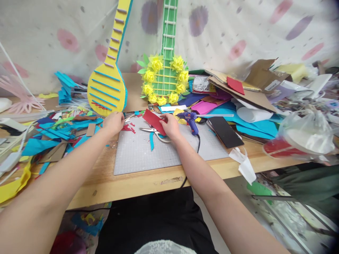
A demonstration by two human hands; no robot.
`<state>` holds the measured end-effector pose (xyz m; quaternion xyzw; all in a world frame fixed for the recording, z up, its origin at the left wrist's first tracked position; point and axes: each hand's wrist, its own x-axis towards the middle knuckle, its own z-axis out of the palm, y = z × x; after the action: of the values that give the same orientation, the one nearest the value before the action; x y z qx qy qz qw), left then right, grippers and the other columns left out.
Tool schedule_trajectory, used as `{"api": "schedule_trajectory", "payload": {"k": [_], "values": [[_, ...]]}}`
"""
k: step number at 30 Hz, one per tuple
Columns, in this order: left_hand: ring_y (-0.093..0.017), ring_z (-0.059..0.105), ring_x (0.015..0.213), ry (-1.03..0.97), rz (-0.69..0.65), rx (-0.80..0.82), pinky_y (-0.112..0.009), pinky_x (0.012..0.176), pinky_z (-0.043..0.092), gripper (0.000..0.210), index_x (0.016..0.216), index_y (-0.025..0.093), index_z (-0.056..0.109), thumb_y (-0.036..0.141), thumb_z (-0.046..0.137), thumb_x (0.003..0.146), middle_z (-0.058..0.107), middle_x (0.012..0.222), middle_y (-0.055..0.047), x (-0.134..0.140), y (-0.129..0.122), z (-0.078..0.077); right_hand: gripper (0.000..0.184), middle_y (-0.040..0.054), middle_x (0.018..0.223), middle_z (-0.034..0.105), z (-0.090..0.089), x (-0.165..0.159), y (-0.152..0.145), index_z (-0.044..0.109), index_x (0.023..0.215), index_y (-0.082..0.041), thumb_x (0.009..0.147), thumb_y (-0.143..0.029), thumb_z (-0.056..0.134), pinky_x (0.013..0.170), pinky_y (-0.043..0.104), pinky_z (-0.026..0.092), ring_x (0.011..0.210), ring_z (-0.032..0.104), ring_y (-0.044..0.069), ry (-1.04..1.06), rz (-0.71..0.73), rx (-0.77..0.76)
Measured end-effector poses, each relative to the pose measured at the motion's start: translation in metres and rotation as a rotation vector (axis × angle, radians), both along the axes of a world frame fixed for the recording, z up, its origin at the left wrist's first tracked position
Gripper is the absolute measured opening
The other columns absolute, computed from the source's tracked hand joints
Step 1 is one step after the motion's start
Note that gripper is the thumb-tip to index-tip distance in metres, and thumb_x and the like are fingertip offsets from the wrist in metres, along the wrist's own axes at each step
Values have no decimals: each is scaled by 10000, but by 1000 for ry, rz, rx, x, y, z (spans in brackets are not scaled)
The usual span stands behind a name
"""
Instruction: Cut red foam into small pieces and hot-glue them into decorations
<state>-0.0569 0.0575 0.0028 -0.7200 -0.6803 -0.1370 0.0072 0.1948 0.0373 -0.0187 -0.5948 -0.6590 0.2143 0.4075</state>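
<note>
My right hand [171, 126] grips the right end of a piece of red paper [153, 121], held over the grey cutting mat [143, 158]. Below it lie scissors [150, 129] with pale handles, partly covered by a blue strip [152, 141]. My left hand [114, 123], fingers curled, is at the lower edge of a yellow paper lute [107, 86] with blue and purple strips; whatever its fingertips hold is hidden. Small red paper pieces [129, 128] lie just right of that hand. Short red strips also sit low on the lute's face.
A green paper instrument [168, 46] with yellow flowers leans at the back. A blue glue gun [191, 121] and a black phone [225, 131] lie on the right. Blue scraps [45, 144] crowd the left; a bagged red cup [288, 144] stands near the right edge.
</note>
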Motion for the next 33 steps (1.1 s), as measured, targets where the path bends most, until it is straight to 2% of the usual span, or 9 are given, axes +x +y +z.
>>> {"api": "schedule_trajectory", "payload": {"k": [4, 7, 10, 14, 17, 19, 22, 25, 33], "values": [[-220, 597, 870, -500, -4, 43, -363, 818, 451, 128, 835, 181, 579, 254, 597, 731, 634, 864, -77, 25, -6, -2, 200, 13, 804, 580, 3, -1, 2, 589, 903, -176, 709, -195, 548, 734, 292, 430, 744, 537, 146, 201, 52, -23], [-175, 622, 787, -1095, 50, -95, -338, 744, 496, 241, 888, 164, 554, 308, 642, 717, 634, 865, -68, 49, -13, -4, 205, -9, 747, 553, 3, 0, 4, 575, 880, -179, 679, -217, 578, 704, 280, 436, 707, 524, 130, 329, 143, -59], [-161, 635, 750, -1422, 21, -256, -332, 711, 518, 327, 905, 151, 568, 296, 710, 648, 649, 877, -74, 63, -22, -5, 240, -12, 746, 552, 2, 3, 4, 568, 875, -176, 648, -240, 613, 704, 282, 440, 707, 525, 124, 379, 283, -97], [-165, 629, 689, -1420, -70, -383, -325, 693, 522, 369, 834, 121, 639, 255, 780, 520, 672, 783, -63, 64, -31, -15, 272, 12, 775, 588, 4, 6, 2, 567, 891, -169, 665, -306, 629, 724, 297, 450, 747, 557, 141, 328, 347, -111], [-144, 618, 670, -1441, -16, -205, -304, 709, 519, 318, 811, 121, 651, 229, 762, 532, 672, 737, -40, 61, -36, -25, 236, 27, 813, 628, 11, 12, -2, 571, 940, -185, 761, -336, 541, 734, 309, 449, 762, 576, 154, 140, 218, -54], [-134, 619, 672, -1538, 75, -75, -304, 705, 526, 257, 823, 138, 638, 187, 716, 584, 672, 752, -25, 59, -38, -28, 212, 42, 899, 652, 17, 18, -6, 580, 970, -192, 788, -255, 491, 770, 313, 440, 827, 587, 166, -71, 204, -19], [-118, 623, 676, -1710, 216, 40, -299, 699, 536, 140, 799, 157, 603, 116, 614, 666, 659, 758, -9, 56, -41, -25, 319, 89, 1058, 632, 26, 25, -12, 582, 1027, -164, 720, -132, 501, 836, 320, 423, 967, 569, 204, -412, 303, -50], [-107, 629, 703, -1819, 280, 93, -293, 721, 536, 120, 766, 169, 579, 71, 550, 703, 643, 767, 0, 52, -41, -19, 390, 149, 1130, 591, 31, 26, -14, 566, 1074, -115, 685, -138, 544, 882, 335, 407, 1047, 531, 246, -663, 366, -121], [-93, 614, 673, -1925, 329, 126, -326, 761, 539, 150, 720, 169, 542, 25, 500, 728, 611, 739, 14, 48, -38, -17, 375, 184, 1067, 589, 35, 15, -21, 579, 1030, -92, 695, -260, 584, 833, 369, 417, 1004, 531, 295, -919, 391, -45]]}}
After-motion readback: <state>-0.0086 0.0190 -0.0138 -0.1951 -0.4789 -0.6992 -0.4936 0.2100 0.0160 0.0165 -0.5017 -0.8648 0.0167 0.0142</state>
